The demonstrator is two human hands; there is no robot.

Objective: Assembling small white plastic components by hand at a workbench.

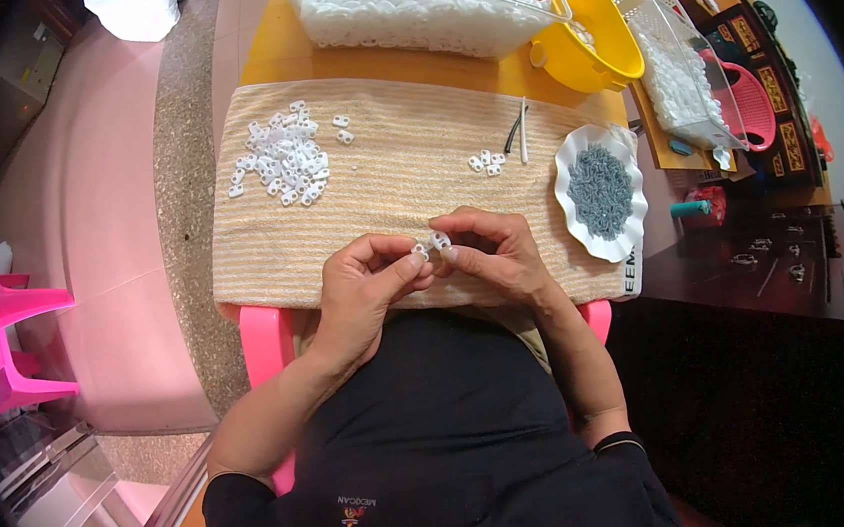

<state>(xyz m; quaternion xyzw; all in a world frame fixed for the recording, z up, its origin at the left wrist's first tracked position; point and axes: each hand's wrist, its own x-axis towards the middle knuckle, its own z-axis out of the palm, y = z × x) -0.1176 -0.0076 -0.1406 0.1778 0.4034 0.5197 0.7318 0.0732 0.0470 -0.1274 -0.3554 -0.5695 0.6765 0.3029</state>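
Over the striped cloth (375, 182) | left hand (364, 289) and right hand (497, 257) each pinching a white clip (440, 241), tips together, probably for fitting | clip pile (283, 160) at 10 o'clock, grey bits plate (601, 193) at 2, both handy

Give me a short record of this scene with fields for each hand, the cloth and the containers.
left hand: pinches a small white piece
right hand: pinches another white piece, close to the first
cloth: striped beige, holds a white pile at left and a few loose pieces
plate: white, wavy rim, grey parts in it
behind: clear bin of white pieces, yellow bowl
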